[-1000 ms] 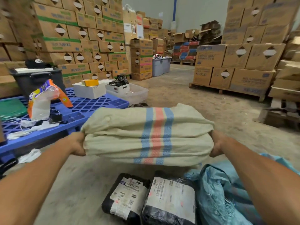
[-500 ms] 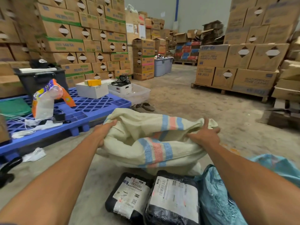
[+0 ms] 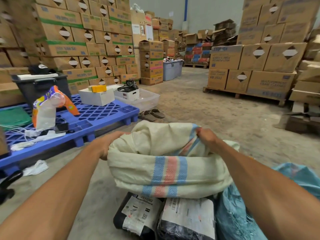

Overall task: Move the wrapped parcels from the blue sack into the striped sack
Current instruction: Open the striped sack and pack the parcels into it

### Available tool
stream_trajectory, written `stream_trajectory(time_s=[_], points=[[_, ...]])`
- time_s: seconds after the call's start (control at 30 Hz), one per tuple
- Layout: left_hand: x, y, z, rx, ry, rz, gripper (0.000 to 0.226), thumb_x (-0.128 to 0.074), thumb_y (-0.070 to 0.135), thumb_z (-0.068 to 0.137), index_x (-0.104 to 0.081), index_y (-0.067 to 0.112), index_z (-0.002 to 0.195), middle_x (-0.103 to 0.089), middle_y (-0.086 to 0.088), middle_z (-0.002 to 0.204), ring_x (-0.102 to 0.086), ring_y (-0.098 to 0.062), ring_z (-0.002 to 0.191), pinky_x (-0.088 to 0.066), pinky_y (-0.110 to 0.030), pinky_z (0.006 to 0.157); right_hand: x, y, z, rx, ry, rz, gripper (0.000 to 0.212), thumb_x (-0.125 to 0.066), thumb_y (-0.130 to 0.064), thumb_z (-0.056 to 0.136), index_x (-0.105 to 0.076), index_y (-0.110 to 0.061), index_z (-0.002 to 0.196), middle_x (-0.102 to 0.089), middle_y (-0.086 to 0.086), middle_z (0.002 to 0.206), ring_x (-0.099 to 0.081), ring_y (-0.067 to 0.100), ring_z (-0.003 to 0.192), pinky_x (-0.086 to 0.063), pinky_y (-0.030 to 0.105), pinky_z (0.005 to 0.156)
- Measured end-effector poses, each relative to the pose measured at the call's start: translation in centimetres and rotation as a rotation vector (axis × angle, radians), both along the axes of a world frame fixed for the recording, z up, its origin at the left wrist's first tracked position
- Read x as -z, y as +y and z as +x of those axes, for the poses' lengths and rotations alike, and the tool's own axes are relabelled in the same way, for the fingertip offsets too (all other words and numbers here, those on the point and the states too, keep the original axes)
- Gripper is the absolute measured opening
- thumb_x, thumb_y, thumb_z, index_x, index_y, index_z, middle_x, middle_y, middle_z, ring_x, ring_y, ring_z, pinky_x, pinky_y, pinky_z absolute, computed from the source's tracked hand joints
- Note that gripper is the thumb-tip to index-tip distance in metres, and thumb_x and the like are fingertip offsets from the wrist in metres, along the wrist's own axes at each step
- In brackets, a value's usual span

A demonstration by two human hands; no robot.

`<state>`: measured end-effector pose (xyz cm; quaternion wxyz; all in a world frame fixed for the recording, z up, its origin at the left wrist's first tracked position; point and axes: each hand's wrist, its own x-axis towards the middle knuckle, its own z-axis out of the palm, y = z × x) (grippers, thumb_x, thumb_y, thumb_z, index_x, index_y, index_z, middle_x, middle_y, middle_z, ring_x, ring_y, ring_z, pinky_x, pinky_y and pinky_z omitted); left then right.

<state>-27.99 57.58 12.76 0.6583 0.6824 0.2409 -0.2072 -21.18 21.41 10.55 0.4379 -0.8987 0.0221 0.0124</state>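
Observation:
The cream striped sack [image 3: 164, 172], with blue and pink bands, sits on the floor in front of me with its mouth spread open. My left hand [image 3: 105, 144] grips the left edge of its rim. My right hand [image 3: 206, 137] pinches the far right part of the rim. Two parcels in black wrap with white labels lie on the floor just below the sack, one on the left [image 3: 136, 213] and one on the right [image 3: 187, 217]. The blue sack [image 3: 237, 215] lies crumpled at the lower right, partly under my right arm.
A blue plastic pallet [image 3: 97, 116] with a white box, an orange bag and cables stands to the left. A clear bin [image 3: 147, 99] and sandals [image 3: 152, 115] lie beyond it. Stacked cartons line the left wall and a pallet at the right [image 3: 251, 70]. Concrete floor stretches ahead.
The striped sack was held stretched flat between both hands; it has come down onto the floor and its mouth has been pulled open. My right hand moved to the far rim.

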Motion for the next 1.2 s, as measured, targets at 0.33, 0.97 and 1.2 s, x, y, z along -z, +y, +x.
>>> stream_trajectory(time_s=[0.33,0.97,1.2], points=[[1.0,1.2,0.6,0.233,-0.402,0.715,0.101,-0.067,0.074,0.060,-0.030,0.034,0.145,-0.040,-0.002,0.146,-0.043,-0.024,0.130,-0.037,-0.048,0.110,-4.9,-1.4,-0.7,-0.108,0.437,0.225,0.036,-0.045,-0.022,0.091,-0.077,-0.010,0.105,-0.077,0.015,0.097,-0.073,0.029,0.080,-0.060,0.035,0.077],[-3.5,-5.4,3.3,-0.277,-0.249,-0.011,0.027,-0.055,0.025,0.092,-0.070,0.004,0.100,-0.070,-0.016,0.094,-0.066,-0.032,0.094,-0.054,-0.040,0.086,-3.0,0.7,-0.2,-0.059,-0.522,-0.866,0.120,-0.075,-0.083,0.046,-0.023,-0.040,0.145,-0.046,0.009,0.127,-0.042,0.029,0.118,-0.041,0.045,0.094],[-4.2,-5.5,1.2,-0.050,-0.179,0.148,0.020,-0.051,0.017,0.091,-0.065,0.002,0.091,-0.065,-0.018,0.090,-0.063,-0.032,0.084,-0.054,-0.038,0.080,-0.6,0.1,-0.1,0.175,-0.459,-0.527,0.025,-0.057,-0.031,0.096,-0.060,-0.019,0.117,-0.057,0.009,0.112,-0.060,0.032,0.103,-0.046,0.038,0.081]])
